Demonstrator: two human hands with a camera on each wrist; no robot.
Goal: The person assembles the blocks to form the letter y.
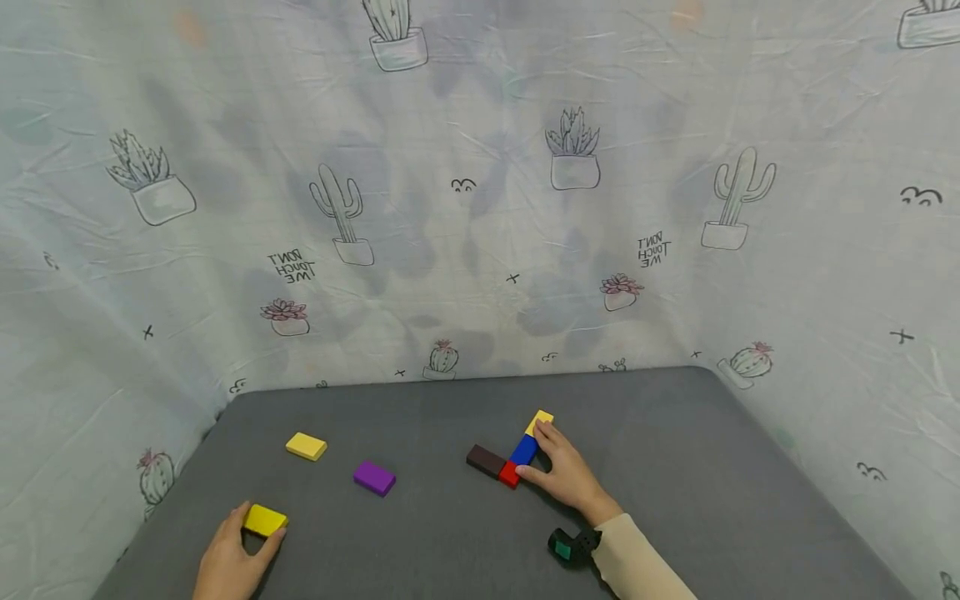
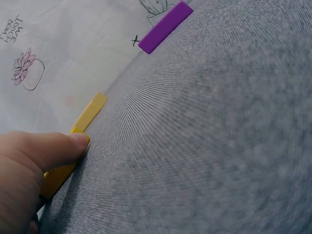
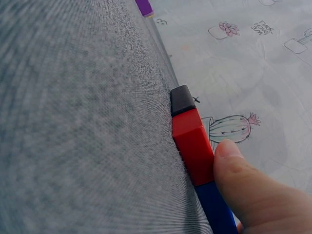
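At the lower left, my left hand (image 1: 232, 554) pinches a bright yellow block (image 1: 266, 520) between thumb and fingers, low on the grey tabletop. The left wrist view shows the thumb (image 2: 63, 148) against its side. On the right, my right hand (image 1: 566, 471) spans a joined row of blocks, fingertips at a yellow block (image 1: 540, 417) and thumb at a red block (image 1: 509, 474). Between these lies a blue block (image 1: 523, 451). A dark brown block (image 1: 486, 461) meets the red one at an angle, forming a corner.
A pale yellow block (image 1: 306, 447) and a purple block (image 1: 374, 478) lie apart on the grey table (image 1: 420, 550). A white curtain (image 1: 465, 225) with drawn cacti encloses the table's back and sides. A black wrist device (image 1: 572, 547) sits by the right sleeve (image 1: 637, 558).
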